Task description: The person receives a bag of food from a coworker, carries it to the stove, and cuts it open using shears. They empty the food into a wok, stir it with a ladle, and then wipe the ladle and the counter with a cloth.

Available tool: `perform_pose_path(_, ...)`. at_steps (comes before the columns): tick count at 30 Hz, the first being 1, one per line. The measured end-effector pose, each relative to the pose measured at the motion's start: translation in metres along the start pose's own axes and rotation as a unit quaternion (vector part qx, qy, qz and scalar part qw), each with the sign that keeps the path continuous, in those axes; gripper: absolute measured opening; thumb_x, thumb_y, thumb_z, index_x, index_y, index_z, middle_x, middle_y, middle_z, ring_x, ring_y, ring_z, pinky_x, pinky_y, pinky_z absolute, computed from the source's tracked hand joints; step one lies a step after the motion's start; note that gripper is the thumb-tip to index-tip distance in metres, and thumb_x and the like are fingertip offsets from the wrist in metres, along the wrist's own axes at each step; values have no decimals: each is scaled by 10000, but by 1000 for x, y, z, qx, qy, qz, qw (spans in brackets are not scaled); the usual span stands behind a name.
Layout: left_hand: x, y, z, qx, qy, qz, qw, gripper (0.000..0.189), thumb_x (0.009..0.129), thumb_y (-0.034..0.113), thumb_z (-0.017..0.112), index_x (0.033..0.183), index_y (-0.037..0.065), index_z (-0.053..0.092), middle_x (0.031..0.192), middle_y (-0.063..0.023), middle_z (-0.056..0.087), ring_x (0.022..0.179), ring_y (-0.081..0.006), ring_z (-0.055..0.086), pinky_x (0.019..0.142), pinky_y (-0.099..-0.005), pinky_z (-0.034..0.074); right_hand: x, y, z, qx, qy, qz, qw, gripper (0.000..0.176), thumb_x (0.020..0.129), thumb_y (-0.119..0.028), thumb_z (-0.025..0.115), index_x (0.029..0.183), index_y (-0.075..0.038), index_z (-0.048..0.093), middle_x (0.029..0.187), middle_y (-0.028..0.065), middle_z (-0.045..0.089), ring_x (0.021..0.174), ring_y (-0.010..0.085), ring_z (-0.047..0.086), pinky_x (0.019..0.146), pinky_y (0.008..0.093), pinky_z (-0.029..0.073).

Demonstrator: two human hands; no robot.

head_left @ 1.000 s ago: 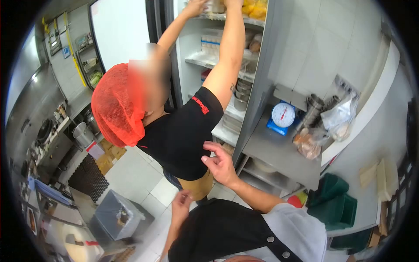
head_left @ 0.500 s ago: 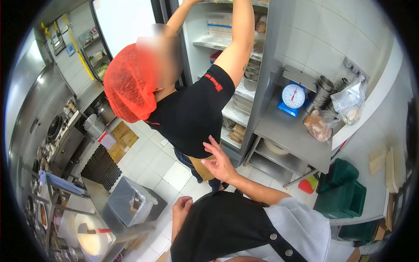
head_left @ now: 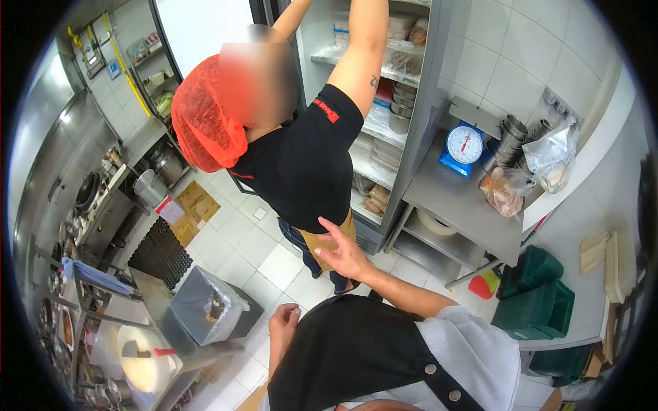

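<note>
My right hand [head_left: 340,253] reaches forward with its fingers apart and nothing in them. It is nearest to the lower back of a co-worker [head_left: 295,164] in a black shirt and red hair net, and overlaps the tan apron in this view. Low by my black apron [head_left: 349,342], my left hand [head_left: 282,325] has its fingers curled in, with nothing showing in them. Both of the co-worker's arms are raised into an open fridge [head_left: 384,123] holding containers and bags; those hands are out of view.
A steel table [head_left: 473,219] at the right bears a blue scale [head_left: 465,145], metal pots [head_left: 508,140] and bagged food [head_left: 504,190]. Green bins [head_left: 534,308] stand below right. Left are a lined bin [head_left: 205,308], a black mat [head_left: 159,255] and a round white board [head_left: 147,366].
The co-worker has shifted slightly, and more of the fridge's lower shelves shows. My right hand sits a little lower against the co-worker's back in view. My left hand has barely moved.
</note>
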State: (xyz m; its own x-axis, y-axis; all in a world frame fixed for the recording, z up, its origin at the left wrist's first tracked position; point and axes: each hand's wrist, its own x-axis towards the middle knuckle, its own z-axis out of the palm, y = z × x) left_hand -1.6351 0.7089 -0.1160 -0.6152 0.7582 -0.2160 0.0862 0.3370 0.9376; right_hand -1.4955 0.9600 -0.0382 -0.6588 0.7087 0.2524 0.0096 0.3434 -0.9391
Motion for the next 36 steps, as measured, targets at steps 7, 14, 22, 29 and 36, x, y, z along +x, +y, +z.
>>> perform_pose_path(7,0,25,1,9,-12,-16,1000,245,1019,138,711,1163,-60,727,984,-96,763,874,-144,662,792,-308,538,4,10,-6,168,-53,27,984,785,1039,-93,687,1699,-101,262,1386,175,669,1165,237,715,901,395,636)
perform_pose_path(14,7,25,1,9,-5,-6,1000,237,1021,132,707,1158,-60,728,993,-118,771,897,-161,690,828,-318,555,23,0,-68,499,-92,100,856,755,1060,-86,610,1712,-122,232,918,89,664,837,231,732,763,419,652)
perform_pose_path(22,16,10,4,3,5,-15,1000,267,1006,166,743,1181,-35,726,946,-93,756,811,-137,661,710,-305,540,111,-12,-128,517,-123,59,845,714,1034,-62,571,1686,-135,290,794,95,592,623,251,662,582,401,619)
perform_pose_path(29,19,11,13,-9,18,-23,1000,260,1005,162,748,1178,-30,727,953,-98,763,846,-144,677,744,-311,549,136,-17,-103,516,-188,76,832,633,1033,-66,588,1578,-186,289,793,120,654,646,287,711,533,379,570)
perform_pose_path(36,21,19,22,10,25,-9,1000,262,1003,154,747,1187,-31,724,947,-98,758,836,-140,672,740,-303,544,94,4,-80,480,-96,146,860,303,1088,-122,557,1385,-67,588,816,101,695,732,268,768,610,366,635)
